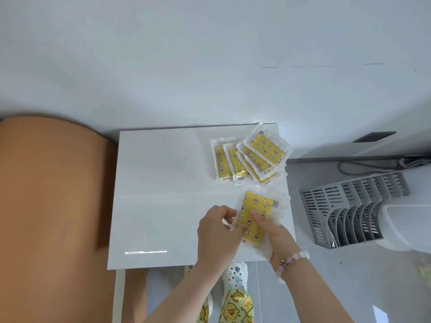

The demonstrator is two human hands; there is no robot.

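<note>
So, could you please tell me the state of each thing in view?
held packet, off the table, pinched by both hands.
left hand, pinching the packet's left edge.
right hand, gripping its lower right, thumb on its face.
packet pile, lying overlapped at the table's far right corner, untouched.
grey rack, standing on the floor right of the table.

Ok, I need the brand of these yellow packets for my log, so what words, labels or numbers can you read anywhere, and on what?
No text is legible.
nearest packet: grey label patch at its upper right corner, too blurred to read.
fanned packets on the table: small dark print near their lower edges, too small to read.
Yellow faces: only cartoon shapes, stars and moons, no words.
</note>
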